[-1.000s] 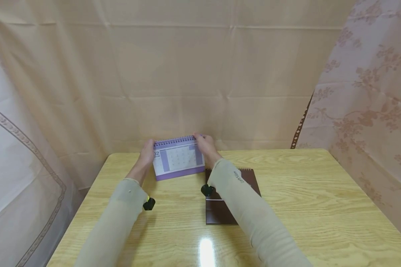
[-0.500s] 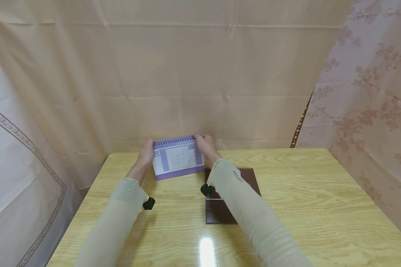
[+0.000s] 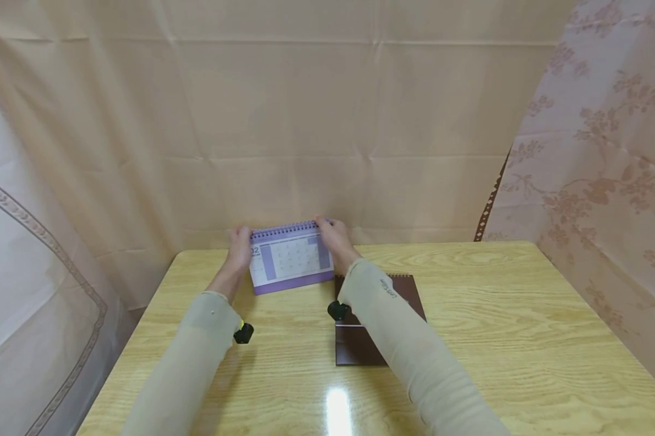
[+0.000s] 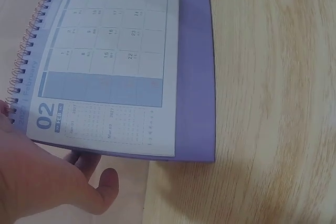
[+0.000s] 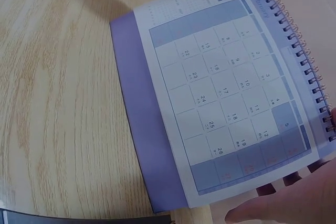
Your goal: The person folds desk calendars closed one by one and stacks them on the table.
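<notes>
A purple spiral-bound desk calendar (image 3: 292, 260), its February page facing me, stands tilted near the table's far edge. My left hand (image 3: 239, 248) holds its upper left corner. In the left wrist view that hand (image 4: 47, 177) lies along the calendar's side, with some fingers partly hidden behind it. At the opposite upper corner, my right hand (image 3: 335, 242) grips the calendar by the coil end. The right wrist view shows fingers of this hand (image 5: 294, 198) reaching behind the page. Under my right forearm lies a dark brown spiral-bound item (image 3: 360, 345), partly covered by the sleeve.
The wooden table (image 3: 502, 315) stretches out to the right and toward me. A beige curtain (image 3: 284, 121) hangs right behind its far edge. Patterned cloth (image 3: 605, 181) hangs at the right, and white cloth (image 3: 33, 272) at the left.
The calendar and right hand stay where they were. The left hand's fingers have shifted slightly at the upper left corner.
</notes>
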`<move>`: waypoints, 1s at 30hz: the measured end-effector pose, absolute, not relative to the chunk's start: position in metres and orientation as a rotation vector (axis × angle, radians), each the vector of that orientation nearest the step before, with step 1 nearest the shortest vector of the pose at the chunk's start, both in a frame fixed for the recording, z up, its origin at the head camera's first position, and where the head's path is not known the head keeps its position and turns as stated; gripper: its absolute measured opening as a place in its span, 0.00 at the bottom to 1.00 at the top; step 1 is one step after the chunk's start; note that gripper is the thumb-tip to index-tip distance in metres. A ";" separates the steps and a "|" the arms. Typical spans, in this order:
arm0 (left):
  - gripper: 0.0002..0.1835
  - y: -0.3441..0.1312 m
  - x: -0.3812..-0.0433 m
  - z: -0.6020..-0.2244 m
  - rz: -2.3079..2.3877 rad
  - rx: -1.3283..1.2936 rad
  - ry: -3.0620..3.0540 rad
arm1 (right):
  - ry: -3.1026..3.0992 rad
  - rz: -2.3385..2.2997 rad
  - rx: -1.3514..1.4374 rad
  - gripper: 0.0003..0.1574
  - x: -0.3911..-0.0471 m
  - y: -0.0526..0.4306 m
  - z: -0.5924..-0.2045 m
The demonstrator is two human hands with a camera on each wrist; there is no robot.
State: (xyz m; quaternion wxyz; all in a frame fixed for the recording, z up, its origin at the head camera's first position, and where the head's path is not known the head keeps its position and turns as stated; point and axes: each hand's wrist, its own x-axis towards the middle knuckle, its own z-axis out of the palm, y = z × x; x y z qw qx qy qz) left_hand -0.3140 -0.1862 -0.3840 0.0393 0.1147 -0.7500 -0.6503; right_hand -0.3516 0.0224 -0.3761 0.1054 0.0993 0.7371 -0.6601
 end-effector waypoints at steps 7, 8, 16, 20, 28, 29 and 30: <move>0.42 -0.190 -0.314 -0.380 -2.094 0.429 -2.228 | 2.178 -1.949 0.280 0.39 -0.352 0.022 -0.375; 0.43 -0.190 -0.314 -0.378 -2.108 0.449 -2.218 | 2.180 -1.954 0.278 0.38 -0.352 0.022 -0.375; 0.44 -0.190 -0.313 -0.373 -2.192 0.462 -2.116 | 2.181 -1.986 0.266 0.38 -0.355 0.022 -0.379; 0.43 -0.191 -0.315 -0.374 -2.187 0.462 -2.099 | 2.176 -2.007 0.272 0.37 -0.356 0.022 -0.379; 0.43 -0.191 -0.316 -0.376 -2.196 0.458 -2.073 | 2.171 -2.071 0.241 0.33 -0.357 0.021 -0.380; 0.43 -0.190 -0.316 -0.376 -2.201 0.456 -2.070 | 2.171 -2.083 0.237 0.33 -0.357 0.021 -0.380; 0.43 -0.190 -0.316 -0.376 -2.202 0.454 -2.069 | 2.172 -2.096 0.232 0.32 -0.357 0.022 -0.380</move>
